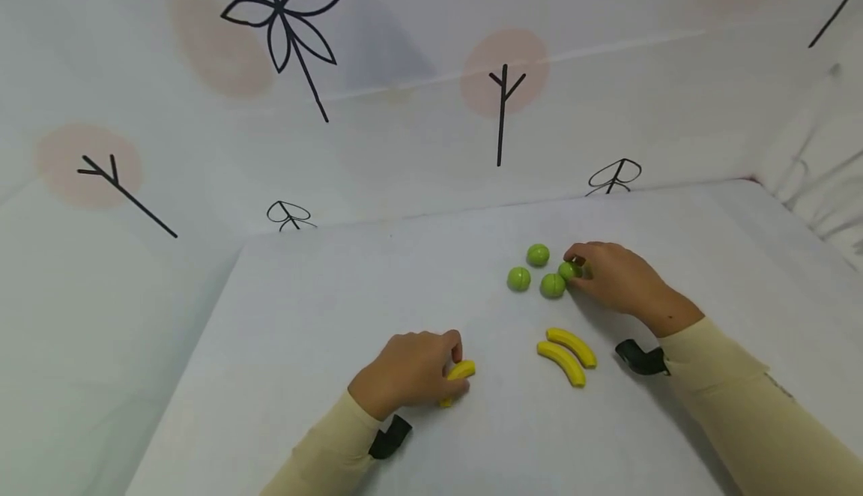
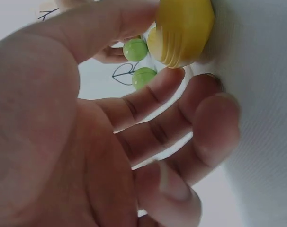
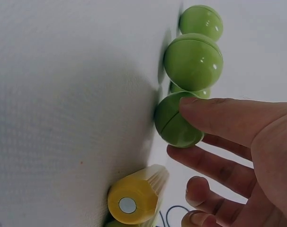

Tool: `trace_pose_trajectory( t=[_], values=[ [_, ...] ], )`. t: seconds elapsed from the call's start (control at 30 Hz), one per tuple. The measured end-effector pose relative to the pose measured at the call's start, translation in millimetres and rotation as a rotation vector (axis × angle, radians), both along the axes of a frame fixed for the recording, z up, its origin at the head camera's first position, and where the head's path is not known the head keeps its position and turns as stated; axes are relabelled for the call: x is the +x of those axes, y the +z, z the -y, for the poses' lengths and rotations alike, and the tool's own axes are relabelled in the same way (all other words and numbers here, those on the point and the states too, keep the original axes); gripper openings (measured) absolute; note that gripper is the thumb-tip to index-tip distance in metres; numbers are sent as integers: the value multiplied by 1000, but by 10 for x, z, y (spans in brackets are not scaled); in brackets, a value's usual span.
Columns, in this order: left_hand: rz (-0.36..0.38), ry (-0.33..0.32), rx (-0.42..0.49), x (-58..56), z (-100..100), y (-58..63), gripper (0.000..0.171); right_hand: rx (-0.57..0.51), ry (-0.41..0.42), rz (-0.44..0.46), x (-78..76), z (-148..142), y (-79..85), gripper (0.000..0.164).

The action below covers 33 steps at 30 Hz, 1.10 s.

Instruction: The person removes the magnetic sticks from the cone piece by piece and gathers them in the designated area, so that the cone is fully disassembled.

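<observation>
Item 1: my left hand (image 1: 407,369), near front-centre of bench (image 1: 303,316). Thumb + forefinger pinch one yellow toy banana (image 1: 459,373); banana lies on the white cover, its ridged end showing past my fingertips in the left wrist view. Other fingers loosely curled, not on it.

Item 2: my right hand (image 1: 616,279), further back, right of centre. Thumb + fingers clamped on one green ball (image 1: 568,270), which sits on the bench surface; seam line visible round it in right wrist view.

Item 3: green balls, loose, qty 3 (image 1: 537,255) (image 1: 518,279) (image 1: 552,285). Clustered just left of the held ball; nearest one just beside it, can't tell if touching.

Item 4: bananas, loose, qty 2 (image 1: 571,346) (image 1: 561,363). Side by side, parallel, btwn my two hands, nearer the right.

Item 5: black wrist mounts, one per cream sleeve (image 1: 728,398).

Item 6: white backdrop w/ black tree drawings (image 1: 502,110) + pink discs, behind bench.
</observation>
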State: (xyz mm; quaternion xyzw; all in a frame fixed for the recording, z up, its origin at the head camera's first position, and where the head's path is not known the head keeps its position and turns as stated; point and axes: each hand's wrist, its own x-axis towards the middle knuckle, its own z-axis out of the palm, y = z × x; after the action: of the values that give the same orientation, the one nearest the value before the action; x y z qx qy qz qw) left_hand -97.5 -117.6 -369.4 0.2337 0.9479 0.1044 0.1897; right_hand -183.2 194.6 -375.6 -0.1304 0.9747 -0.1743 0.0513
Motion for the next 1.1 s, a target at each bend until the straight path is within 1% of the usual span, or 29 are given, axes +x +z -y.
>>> trace_pose_trajectory(
  t=[0.17, 0.27, 0.4, 0.57, 0.77, 0.87, 0.9, 0.97, 1.03, 1.1],
  values=[
    [-8, -35, -20, 1, -8, -2, 20, -1, -8, 4, 20, -36, -2, 36],
    [-45, -61, -4, 0, -20, -17, 18, -3, -14, 11, 27, -32, -1, 36],
    [-153, -121, 16, 2, -76, -38, 17, -7, -19, 12, 34, 6, 16, 36],
    [-319, -250, -25, 11, -255, -35, 18, -10, -18, 18, 23, 68, 44, 36],
    [-584, -432, -86, -18, -560, 2, 11, -1, -11, 34, -18, 121, 85, 36],
    [-686, -500, -122, -28, -667, 14, 12, 3, -6, 40, -43, 136, 105, 36],
    [-706, -519, -143, -28, -695, 13, 13, 5, -8, 42, -49, 144, 107, 37],
    [-724, -548, -188, -29, -746, 5, 16, 8, -9, 45, -66, 141, 111, 37],
    [-724, -567, -231, -28, -787, -9, 20, 9, -11, 44, -77, 132, 107, 36],
    [-719, -577, -256, -22, -813, -21, 22, 6, -9, 43, -78, 125, 95, 37]
  ],
)
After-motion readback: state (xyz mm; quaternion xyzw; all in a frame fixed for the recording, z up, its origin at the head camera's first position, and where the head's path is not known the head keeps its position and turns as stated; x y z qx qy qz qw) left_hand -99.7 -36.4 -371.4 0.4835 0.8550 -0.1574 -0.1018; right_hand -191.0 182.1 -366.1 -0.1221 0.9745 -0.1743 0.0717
